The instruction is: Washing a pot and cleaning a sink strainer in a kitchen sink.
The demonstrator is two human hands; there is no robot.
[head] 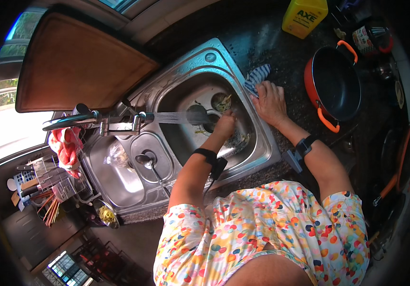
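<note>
My left hand (226, 124) is down in the large stainless steel sink basin (176, 143), beside the drain, with its fingers curled. Whether it holds anything is hidden. Water runs from the faucet (144, 118) across the basin towards the drain. A small round strainer or cup (221, 101) with green scraps lies just beyond the hand, and a dark round piece (196, 114) is under the stream. More scraps lie on the basin floor. My right hand (271, 102) rests on the sink's edge and dark counter, fingers spread slightly, touching a blue-and-white striped cloth (258, 77).
An orange-handled wok (337, 84) and a yellow detergent bottle (305, 18) stand at right. A cutting board (80, 60) leans by the window. A ladle (153, 166), a plastic bag (116, 155) in the small basin, a bowl of peelings (107, 214) and a utensil rack (49, 177) are left.
</note>
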